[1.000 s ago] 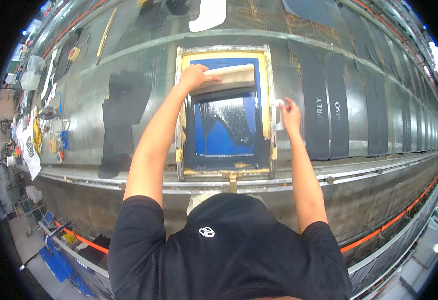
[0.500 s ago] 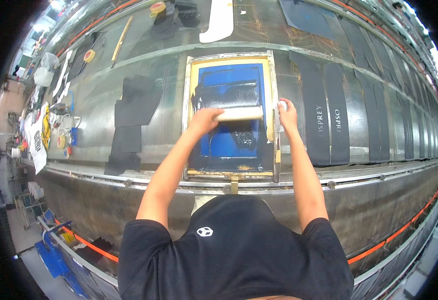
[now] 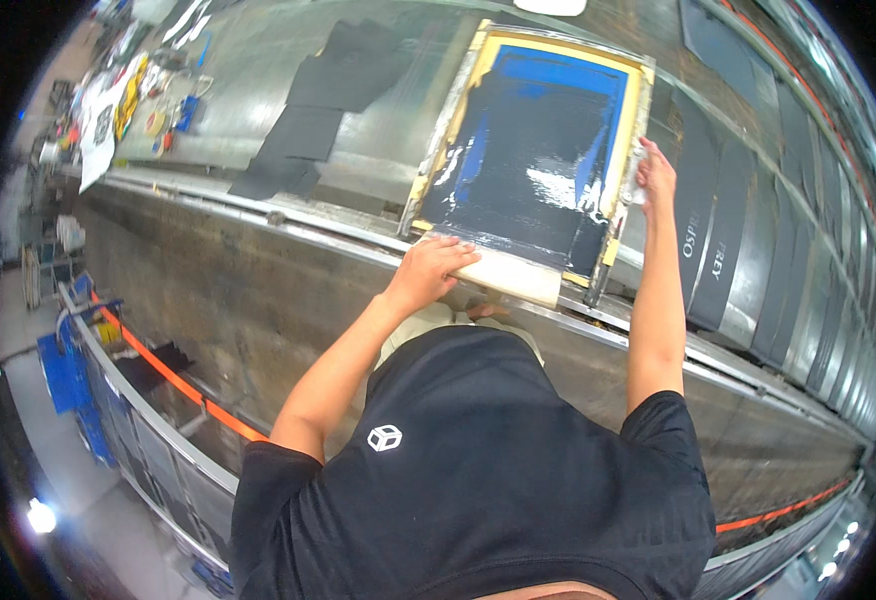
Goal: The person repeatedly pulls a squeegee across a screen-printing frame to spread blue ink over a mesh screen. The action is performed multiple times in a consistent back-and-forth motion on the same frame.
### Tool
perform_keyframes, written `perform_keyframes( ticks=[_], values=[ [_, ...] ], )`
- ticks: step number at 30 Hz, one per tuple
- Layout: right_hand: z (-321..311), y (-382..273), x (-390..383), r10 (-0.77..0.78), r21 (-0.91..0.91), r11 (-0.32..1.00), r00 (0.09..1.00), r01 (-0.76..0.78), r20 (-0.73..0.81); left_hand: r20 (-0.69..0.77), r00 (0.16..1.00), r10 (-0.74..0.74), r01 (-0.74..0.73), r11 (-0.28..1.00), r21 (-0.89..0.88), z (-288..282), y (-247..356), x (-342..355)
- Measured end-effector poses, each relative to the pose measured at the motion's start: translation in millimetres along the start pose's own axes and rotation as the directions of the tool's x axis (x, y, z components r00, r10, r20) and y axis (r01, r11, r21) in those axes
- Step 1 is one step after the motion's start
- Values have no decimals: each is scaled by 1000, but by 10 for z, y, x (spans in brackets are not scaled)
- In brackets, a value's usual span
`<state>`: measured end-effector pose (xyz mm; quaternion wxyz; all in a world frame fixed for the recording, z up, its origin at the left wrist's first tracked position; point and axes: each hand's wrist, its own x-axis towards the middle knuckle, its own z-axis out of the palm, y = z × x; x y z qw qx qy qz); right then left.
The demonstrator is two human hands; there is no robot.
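Note:
A screen-printing frame [image 3: 644, 105] lies on the table, its blue mesh [image 3: 558, 66] now mostly coated in wet black ink [image 3: 523, 150]. My left hand [image 3: 430, 272] grips a squeegee [image 3: 518, 278] with a pale, wood-like handle, at the frame's near end. The squeegee lies crosswise along that near edge; its blade is hidden. At the frame's right side, my right hand [image 3: 661, 172] is closed round a small white piece [image 3: 640, 186], whose kind is mostly covered by the fingers.
Black fabric pieces [image 3: 330, 95] lie left of the frame. Black panels with pale lettering [image 3: 708, 235] are laid out in a row on the right. A metal rail [image 3: 348, 246] runs along the table's near edge. Bottles and cloths [image 3: 123, 115] crowd the far left.
The squeegee in my left hand has come toward me, from mid-screen to the near end, and black ink now covers most of the mesh. The view has tilted; my right hand stays at the frame's side.

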<state>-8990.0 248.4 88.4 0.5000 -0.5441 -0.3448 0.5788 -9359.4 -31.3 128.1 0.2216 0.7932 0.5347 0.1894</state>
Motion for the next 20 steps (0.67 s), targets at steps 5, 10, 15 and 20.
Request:
perform_keyframes(
  ticks=[5,10,15,20],
  values=[
    [100,-388,-261,-49,-1,999,999,49,-9,-231,971,-59,-3,966,-259,-538,-121,-104],
    [613,-1181,-1010,-184,33,983,982,183,51,-293,824,-485,85,618,-782,-1263,-721,-62],
    [1470,-1859,-1934,-281,125,956,953,266,118,-153,735,-661,-27,198,-980,-1995,-1591,-134],
    [2014,-2037,-2159,-309,260,940,877,223,368,96,865,-493,65,-81,-995,-2885,-1970,-730]
  ],
)
